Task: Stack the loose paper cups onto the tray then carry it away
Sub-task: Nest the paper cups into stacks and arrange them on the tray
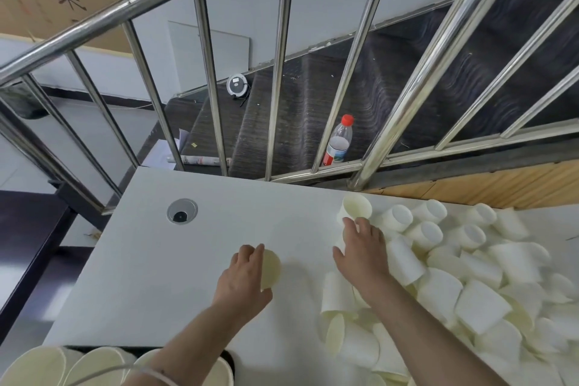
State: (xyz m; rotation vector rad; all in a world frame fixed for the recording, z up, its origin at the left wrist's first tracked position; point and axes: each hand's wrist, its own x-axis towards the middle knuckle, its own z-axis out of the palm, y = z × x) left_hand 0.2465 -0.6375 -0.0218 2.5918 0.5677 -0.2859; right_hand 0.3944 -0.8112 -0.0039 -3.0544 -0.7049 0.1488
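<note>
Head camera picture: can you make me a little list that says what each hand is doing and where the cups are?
left hand: holds one paper cup on the white table
right hand: fingers spread, resting on the cups at the pile's edge
cup pile: loose, mostly tipped over, on the table's right side
upright cup: just beyond the right fingertips
cups at bottom left: open mouths up, below the table edge
bottle: behind the railing

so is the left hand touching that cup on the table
Touching: the head view shows the left hand with fingers and thumb curled round the paper cup.
</note>
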